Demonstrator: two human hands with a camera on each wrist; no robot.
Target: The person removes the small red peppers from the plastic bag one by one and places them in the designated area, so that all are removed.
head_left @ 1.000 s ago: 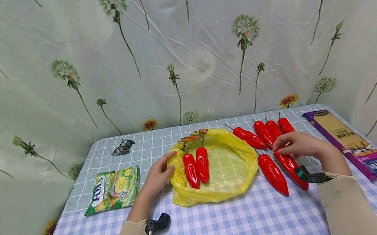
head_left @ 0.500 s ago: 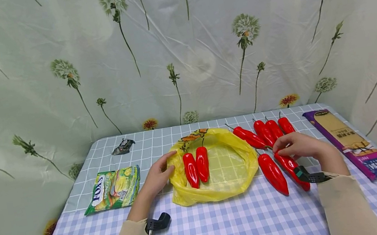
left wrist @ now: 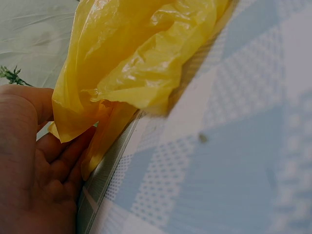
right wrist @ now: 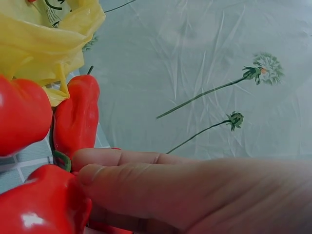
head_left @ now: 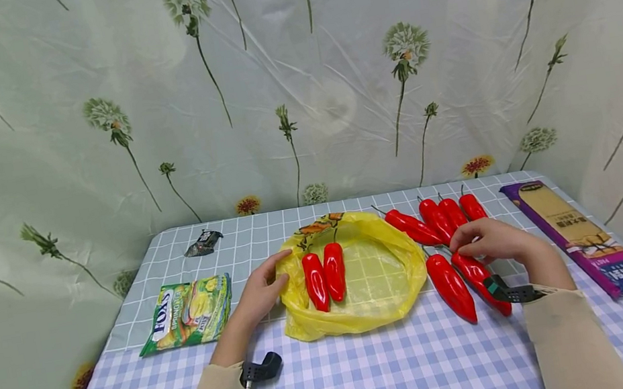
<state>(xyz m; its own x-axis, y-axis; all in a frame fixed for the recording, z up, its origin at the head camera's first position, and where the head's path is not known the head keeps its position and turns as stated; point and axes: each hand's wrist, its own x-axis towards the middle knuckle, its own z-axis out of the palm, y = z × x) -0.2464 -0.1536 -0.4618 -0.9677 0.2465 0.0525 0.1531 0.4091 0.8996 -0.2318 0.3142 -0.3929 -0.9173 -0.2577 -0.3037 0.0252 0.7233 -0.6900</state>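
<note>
The red pepper (head_left: 474, 273) lies on the worktop (head_left: 366, 386), right of the yellow bag (head_left: 352, 325), with its stem end at the fingertips of the right hand (head_left: 499, 241) and its body slanting near and right beneath the wrist. It is long and glossy, with a green stem showing in the right wrist view. Another pepper (head_left: 451, 289) lies just to its left; more lie farther off.

The right hand reaches in from the near right, palm down, thumb and fingers almost closed — they pinch the pepper's stem end. The left hand (head_left: 258, 292) is partly open at the bag's left side, holding its edge between thumb and fingers. Two peppers (head_left: 325, 279) lie inside the bag.
</note>
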